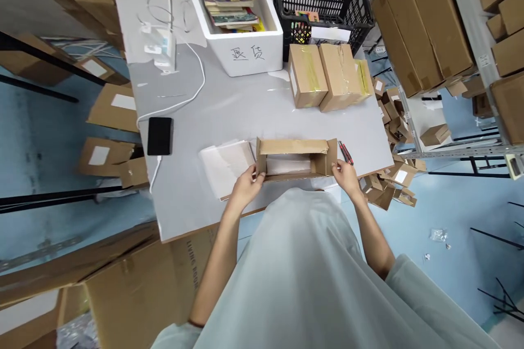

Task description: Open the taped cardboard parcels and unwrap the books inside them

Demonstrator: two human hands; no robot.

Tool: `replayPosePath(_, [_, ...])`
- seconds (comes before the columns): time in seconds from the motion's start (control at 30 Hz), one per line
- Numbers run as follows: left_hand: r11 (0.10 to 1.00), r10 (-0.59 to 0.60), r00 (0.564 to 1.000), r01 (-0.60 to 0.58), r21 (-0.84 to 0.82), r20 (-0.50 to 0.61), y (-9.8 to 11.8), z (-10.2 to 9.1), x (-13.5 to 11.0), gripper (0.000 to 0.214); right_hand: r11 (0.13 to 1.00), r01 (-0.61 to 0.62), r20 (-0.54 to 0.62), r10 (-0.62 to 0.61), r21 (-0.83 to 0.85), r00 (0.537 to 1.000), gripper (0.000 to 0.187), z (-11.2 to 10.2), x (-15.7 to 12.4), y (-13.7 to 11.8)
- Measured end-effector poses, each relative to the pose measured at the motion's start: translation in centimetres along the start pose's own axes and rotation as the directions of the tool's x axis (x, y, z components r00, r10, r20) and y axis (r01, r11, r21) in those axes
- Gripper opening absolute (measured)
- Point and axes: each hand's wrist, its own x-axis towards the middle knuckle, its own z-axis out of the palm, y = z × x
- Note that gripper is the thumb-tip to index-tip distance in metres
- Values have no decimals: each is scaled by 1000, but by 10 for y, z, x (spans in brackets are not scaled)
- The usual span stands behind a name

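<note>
An open cardboard box (292, 146) sits at the table's front edge, its end flaps spread to the sides and something pale at its bottom. My left hand (247, 187) pinches its near left corner, fingers closed on the cardboard. At the opposite end, my right hand (346, 176) grips the near right flap. White paper sheets (225, 168) lie left of the box, close to my left hand. A red and black tool (345, 152), perhaps a cutter, rests just beyond my right hand.
Taped cartons (308, 76) stand at the table's back right, before a black crate (323, 2). A white bin (245, 52) holds several books. To the left are a black device (160, 136), a power strip (164, 46) and a white cable. Boxes crowd the floor and shelves.
</note>
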Motion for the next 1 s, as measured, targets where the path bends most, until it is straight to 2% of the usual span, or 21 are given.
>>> replayPosePath(0.07, [998, -46, 998, 47, 31, -45, 7, 2, -1, 39, 999, 31, 40, -30, -20, 999, 32, -8, 3, 2])
replayPosePath(0.13, [998, -62, 997, 61, -15, -56, 21, 4, -3, 37, 999, 44, 5, -44, 4, 999, 33, -23, 5, 7])
replayPosePath(0.23, [993, -33, 999, 31, -113, -22, 57, 13, -6, 43, 995, 45, -87, -37, 90, 996, 37, -54, 7, 23])
replayPosePath(0.33, [993, 34, 999, -33, -112, 11, 103, 35, 4, 41, 983, 24, -161, 7, 185, 987, 42, -88, 9, 49])
replayPosePath(0.4, [992, 98, 995, -95, -80, 36, 132, 59, 20, 37, 969, -7, -214, 62, 245, 975, 43, -108, 10, 70])
replayPosePath(0.5, [980, 199, 975, -195, -49, 100, 170, 104, 52, 36, 944, -65, -298, 167, 323, 940, 45, -128, 11, 106])
replayPosePath(0.67, [957, 290, 935, -283, -64, 205, 213, 192, 118, 41, 894, -173, -366, 337, 414, 868, 49, -139, 13, 163])
replayPosePath(0.77, [957, 289, 927, -279, -76, 241, 227, 240, 154, 47, 867, -206, -354, 388, 454, 851, 54, -135, 15, 190])
replayPosePath(0.87, [964, 264, 925, -257, -61, 274, 231, 278, 179, 49, 842, -255, -312, 432, 475, 846, 58, -127, 17, 210])
replayPosePath(0.93, [966, 252, 918, -255, -30, 307, 229, 295, 190, 50, 833, -284, -288, 452, 474, 845, 59, -121, 18, 220])
replayPosePath(1.0, [961, 264, 905, -278, -7, 334, 223, 303, 194, 53, 835, -294, -275, 452, 465, 848, 57, -115, 19, 227])
